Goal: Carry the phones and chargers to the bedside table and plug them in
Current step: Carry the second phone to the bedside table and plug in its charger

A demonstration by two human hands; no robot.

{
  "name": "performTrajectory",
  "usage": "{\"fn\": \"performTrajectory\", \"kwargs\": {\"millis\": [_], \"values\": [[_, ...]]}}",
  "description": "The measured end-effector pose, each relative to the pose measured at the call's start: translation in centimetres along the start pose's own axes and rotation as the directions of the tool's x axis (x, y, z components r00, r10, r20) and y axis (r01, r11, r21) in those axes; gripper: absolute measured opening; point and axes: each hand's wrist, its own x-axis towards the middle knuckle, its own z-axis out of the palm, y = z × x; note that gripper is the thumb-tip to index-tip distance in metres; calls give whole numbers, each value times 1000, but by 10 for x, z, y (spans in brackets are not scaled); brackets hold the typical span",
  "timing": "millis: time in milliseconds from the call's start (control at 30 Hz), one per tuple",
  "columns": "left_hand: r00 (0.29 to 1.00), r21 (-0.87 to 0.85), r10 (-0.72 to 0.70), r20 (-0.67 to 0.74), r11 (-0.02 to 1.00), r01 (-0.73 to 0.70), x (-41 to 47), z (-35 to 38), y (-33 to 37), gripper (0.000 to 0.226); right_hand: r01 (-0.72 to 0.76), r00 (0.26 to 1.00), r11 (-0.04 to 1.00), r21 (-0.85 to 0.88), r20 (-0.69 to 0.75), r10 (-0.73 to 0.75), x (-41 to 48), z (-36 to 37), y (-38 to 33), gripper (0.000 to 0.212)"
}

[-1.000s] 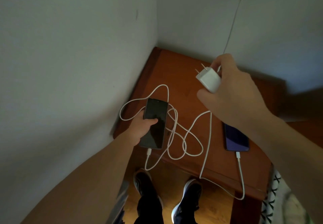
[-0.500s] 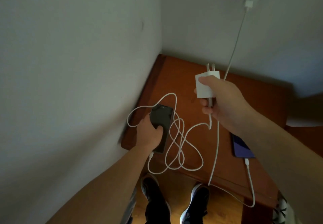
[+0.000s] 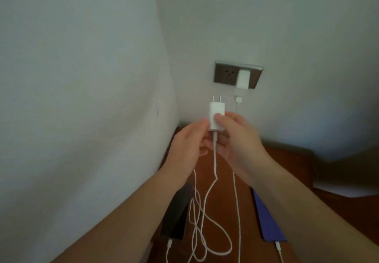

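I am holding the second charger [image 3: 215,115] upright in front of the wall, its two prongs pointing up toward the wall socket [image 3: 238,76] above it. My right hand [image 3: 235,141] is pinching the charger's body between thumb and fingers, and my left hand [image 3: 187,148] is closing around its lower end where the cable [image 3: 215,160] leaves it; how firmly the left fingers are gripping I cannot tell. The plug is near the socket but not yet touching it.

Much of the job looks done. The first charger [image 3: 243,79] is already sitting in the right half of the socket plate, its own cable [image 3: 238,201] running down toward the blue phone [image 3: 266,219] lying on the right of the worktop [image 3: 287,160]. The black phone [image 3: 177,217] is lying on the left of the worktop near the side wall, with a cable plugged into its near end and loose loops of white cord beside it.

What is left, I judge, is pushing this charger's prongs into the free left outlet, whose slots are showing uncovered, then letting go.
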Motion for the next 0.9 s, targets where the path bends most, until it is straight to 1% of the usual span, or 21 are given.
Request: {"fn": "performTrajectory", "kwargs": {"millis": [33,100,167,233,267,300,333,367,400,433,467,533,633,700,767,833,900], "values": [[999,-15,-14,47,1000,15,5,3,12,32,23,998,998,-50,-50,-25,5,2,-5,34],[993,-45,-61,97,997,66,17,7,24,44,49,987,992,-115,-144,-66,17,4,-11,34],[988,-60,-107,115,992,114,33,10,30,52,55,977,995,-87,-199,-72,29,5,-16,29],[984,-32,-124,124,991,129,51,13,32,44,55,970,998,-14,-234,-57,42,4,-19,20],[985,-16,-128,114,991,131,59,15,32,40,57,966,998,-16,-250,-59,47,4,-19,16],[987,-5,-131,96,991,133,66,15,32,37,63,962,996,-57,-262,-76,51,4,-19,14],[987,-6,-141,79,990,142,72,15,31,36,78,956,987,-144,-269,-115,54,3,-17,14],[985,-12,-156,71,987,157,79,14,30,36,104,944,952,-289,-271,-186,57,1,-16,15],[983,-13,-172,71,985,173,85,13,29,36,137,925,874,-467,-254,-281,58,-1,-14,15],[980,-5,-186,70,982,187,91,11,29,35,167,901,756,-633,-213,-377,58,-4,-14,15],[978,15,-198,69,980,197,97,10,28,34,183,876,623,-760,-162,-454,58,-7,-14,14],[973,58,-217,74,975,213,108,11,26,32,163,843,401,-902,-84,-531,63,-12,-18,15],[965,54,-246,91,969,241,119,16,23,32,94,813,116,-989,9,-582,71,-13,-24,15],[961,34,-257,100,966,255,126,19,20,35,86,780,-10,-996,74,-621,75,-14,-29,15],[960,30,-261,105,965,260,132,20,19,29,103,745,-102,-989,144,-651,80,-16,-33,17],[958,20,-271,91,963,270,136,21,22,15,95,721,-172,-981,187,-668,84,-16,-35,19],[958,8,-275,85,961,276,139,21,23,13,60,702,-228,-972,203,-682,87,-17,-35,22]]}}
